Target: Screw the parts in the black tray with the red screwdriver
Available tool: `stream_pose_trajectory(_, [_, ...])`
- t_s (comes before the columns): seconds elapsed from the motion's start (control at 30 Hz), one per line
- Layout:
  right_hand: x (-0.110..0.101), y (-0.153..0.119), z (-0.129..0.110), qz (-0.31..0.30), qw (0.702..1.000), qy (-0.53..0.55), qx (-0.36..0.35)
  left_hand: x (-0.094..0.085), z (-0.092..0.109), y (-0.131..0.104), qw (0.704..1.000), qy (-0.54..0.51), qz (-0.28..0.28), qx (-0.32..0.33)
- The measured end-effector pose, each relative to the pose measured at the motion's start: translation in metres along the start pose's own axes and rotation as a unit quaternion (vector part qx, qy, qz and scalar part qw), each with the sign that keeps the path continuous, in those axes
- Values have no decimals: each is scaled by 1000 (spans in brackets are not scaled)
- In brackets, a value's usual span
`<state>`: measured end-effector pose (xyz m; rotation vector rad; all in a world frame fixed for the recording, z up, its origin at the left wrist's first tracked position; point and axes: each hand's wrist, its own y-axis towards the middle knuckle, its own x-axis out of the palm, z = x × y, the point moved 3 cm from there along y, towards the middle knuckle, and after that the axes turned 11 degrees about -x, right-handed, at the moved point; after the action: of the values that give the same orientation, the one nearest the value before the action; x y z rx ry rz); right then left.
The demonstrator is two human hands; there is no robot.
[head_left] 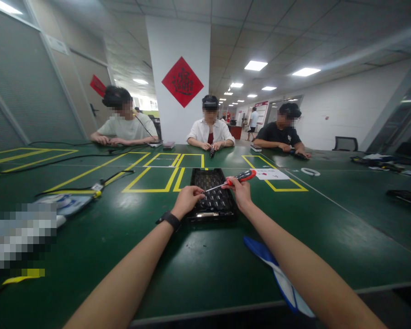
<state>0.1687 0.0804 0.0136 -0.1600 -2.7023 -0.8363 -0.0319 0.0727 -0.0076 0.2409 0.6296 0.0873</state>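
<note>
The broad, glossy green tabletop (198, 274) bears rectangular outlines of yellow tape (147, 191); directly on it lie a black rectangular open-topped case (228, 216), a white printed paper sheet (277, 175) near a thin white ring (311, 175), a long blue-and-white flat piece (278, 273) at the near edge, and a pale, partly blurred bundle (70, 203) at left

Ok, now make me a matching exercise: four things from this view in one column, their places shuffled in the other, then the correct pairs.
Things
1. screwdriver
2. black tray
3. dark wristband
4. red diamond-shaped sign

Places
A. around the wrist of the left hand
B. on the white pillar
C. gripped in the right hand
D. lying on the green table

Right pairs: 1-C, 2-D, 3-A, 4-B
</note>
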Motion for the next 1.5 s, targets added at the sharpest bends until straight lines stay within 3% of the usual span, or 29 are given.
stream_pose_trajectory(0.23, [1,0,-3,-10,1000,-22,-16,-2,7,-5,996,83,19,9])
stream_pose_trajectory(0.5, [10,-2,-15,-86,990,-78,-77,-3,12,-8,988,147,34,31])
stream_pose_trajectory(0.67, [27,-10,-20,-152,983,-58,-86,-2,14,-8,989,141,7,49])
stream_pose_trajectory(0.9, [39,-25,-23,-224,963,-110,-99,0,22,-13,987,76,-71,126])
stream_pose_trajectory(1.1, [37,-26,-26,-195,966,-134,-104,-2,27,-16,983,41,-100,149])
stream_pose_trajectory(1.3, [31,-26,-23,-134,978,-147,-60,-10,41,-23,988,-20,-63,137])
stream_pose_trajectory(1.5, [29,-28,-19,-129,979,-151,-38,-2,62,-37,982,14,-101,158])
